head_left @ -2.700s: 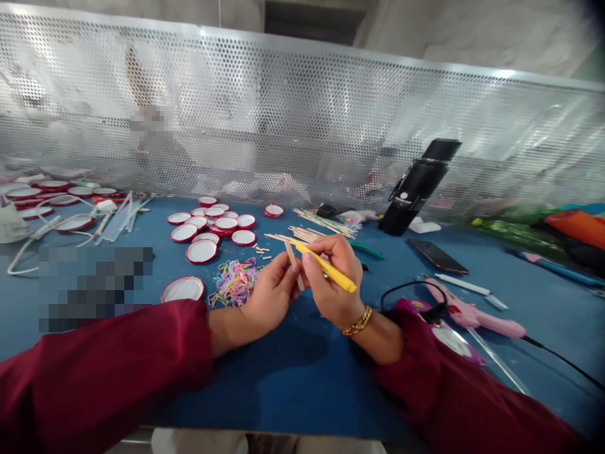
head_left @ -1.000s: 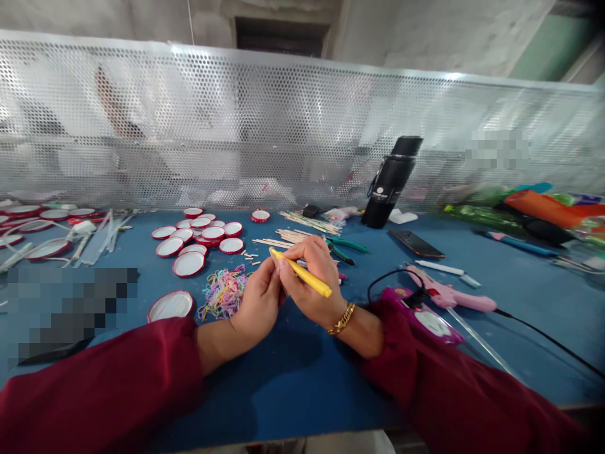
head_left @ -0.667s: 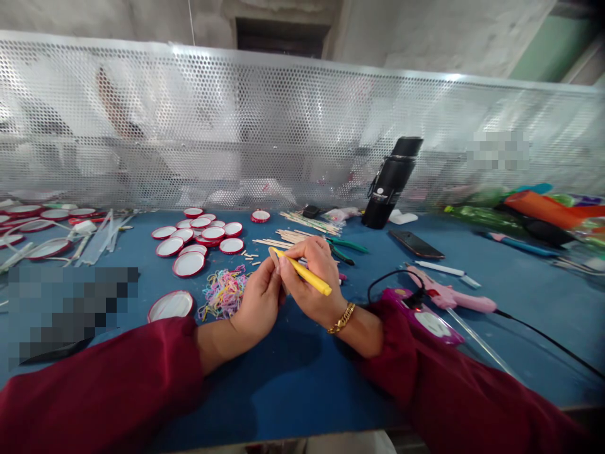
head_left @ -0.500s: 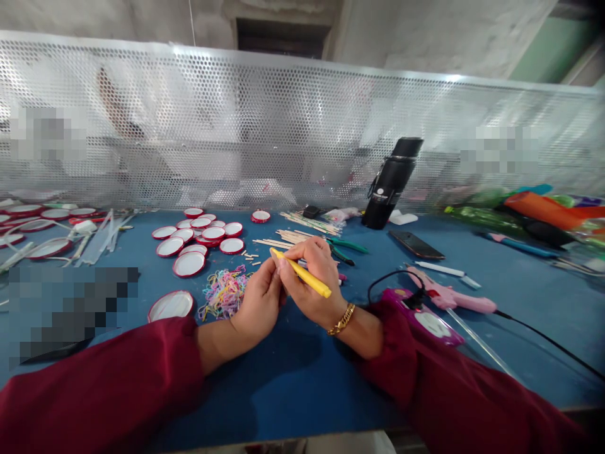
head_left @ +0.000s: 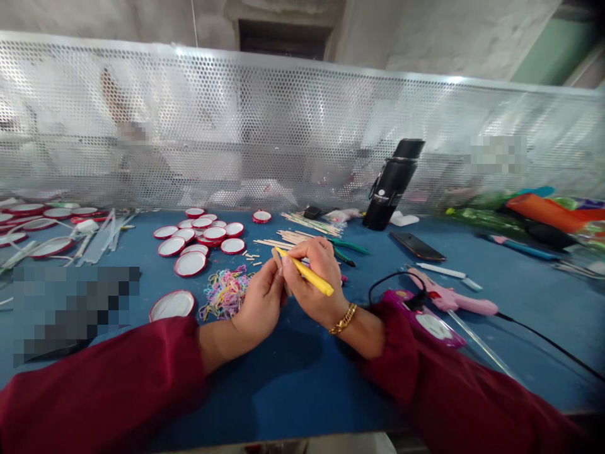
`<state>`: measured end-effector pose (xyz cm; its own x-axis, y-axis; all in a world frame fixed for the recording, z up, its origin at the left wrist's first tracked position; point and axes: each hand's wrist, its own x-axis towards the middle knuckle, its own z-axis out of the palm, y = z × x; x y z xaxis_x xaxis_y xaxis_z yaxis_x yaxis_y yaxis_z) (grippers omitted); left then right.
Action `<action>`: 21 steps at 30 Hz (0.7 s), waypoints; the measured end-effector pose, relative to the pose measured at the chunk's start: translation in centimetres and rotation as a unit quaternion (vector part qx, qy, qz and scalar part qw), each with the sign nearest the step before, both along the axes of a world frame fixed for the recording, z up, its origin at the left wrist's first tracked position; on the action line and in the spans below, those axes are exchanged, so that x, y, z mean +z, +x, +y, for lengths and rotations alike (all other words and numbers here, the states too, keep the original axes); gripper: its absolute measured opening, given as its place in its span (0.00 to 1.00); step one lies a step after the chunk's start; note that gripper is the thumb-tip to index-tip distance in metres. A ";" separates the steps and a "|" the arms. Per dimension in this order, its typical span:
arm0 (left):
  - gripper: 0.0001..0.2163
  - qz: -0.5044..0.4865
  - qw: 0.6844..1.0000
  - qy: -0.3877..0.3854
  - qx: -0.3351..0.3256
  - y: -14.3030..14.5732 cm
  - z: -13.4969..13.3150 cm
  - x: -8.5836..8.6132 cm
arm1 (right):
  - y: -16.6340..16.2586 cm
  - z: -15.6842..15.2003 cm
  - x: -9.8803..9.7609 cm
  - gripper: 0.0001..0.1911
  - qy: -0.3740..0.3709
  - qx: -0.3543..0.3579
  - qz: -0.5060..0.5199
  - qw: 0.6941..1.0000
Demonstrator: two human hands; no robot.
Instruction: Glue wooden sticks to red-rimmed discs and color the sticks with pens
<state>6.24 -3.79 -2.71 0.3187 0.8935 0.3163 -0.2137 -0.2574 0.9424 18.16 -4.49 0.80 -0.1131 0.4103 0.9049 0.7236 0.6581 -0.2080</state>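
Left hand (head_left: 261,301) pinches wooden stick (head_left: 276,258) upright; right hand (head_left: 312,284) grips yellow cutter (head_left: 306,272), tip at stick.

Head camera looks forward and down, close over the blue table (head_left: 302,384).

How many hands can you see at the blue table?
2. The left hand pinches a wooden stick at the table's middle. The right hand is just beside it, gripping a yellow pen-like tool. The mesh screen may hide others.
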 end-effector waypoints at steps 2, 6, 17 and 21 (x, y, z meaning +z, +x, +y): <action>0.15 -0.012 1.000 -0.002 -0.007 0.1 0.0 -0.1 | 0.0 0.0 0.0 0.04 0.001 0.003 0.000 1.000; 0.13 -0.043 0.999 0.001 -0.020 0.1 0.0 -0.1 | -0.1 -0.1 -0.1 0.05 0.011 0.021 -0.007 1.000; 0.13 -0.042 0.999 -0.019 -0.019 0.1 0.1 -0.1 | -0.2 -0.2 0.0 0.05 -0.004 0.003 -0.001 1.000; 0.12 -0.048 0.998 -0.013 -0.024 0.1 0.0 0.0 | -0.3 -0.3 0.0 0.05 0.001 0.017 -0.008 1.000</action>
